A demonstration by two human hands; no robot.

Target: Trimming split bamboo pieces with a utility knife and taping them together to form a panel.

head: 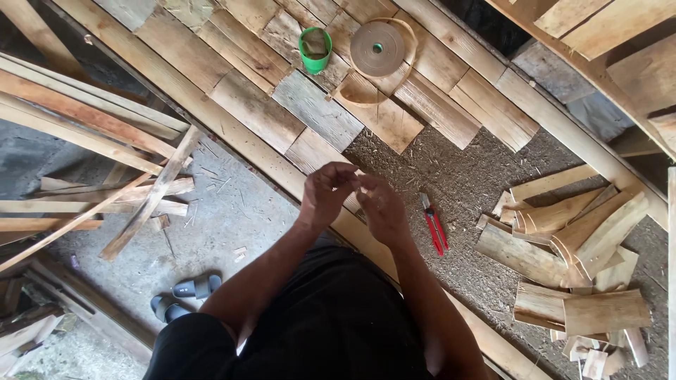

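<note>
Hands [355,197] together, item betw. fingers unclear

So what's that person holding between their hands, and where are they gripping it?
Both hands, left hand and right hand, meet at the fingertips around something small and pale. It is too small and hidden by the fingers to tell what it is or where it is gripped.

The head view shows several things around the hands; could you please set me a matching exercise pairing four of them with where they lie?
Things:
1. green cup
2. tape roll
3. red-handled pliers
4. dark sandals

Places:
A. on the grey floor, lower left
B. on the sawdust just right of the right hand
C. on the planks, left of the roll
D. on the planks, right of the cup

Pairs: 1-C, 2-D, 3-B, 4-A
</note>
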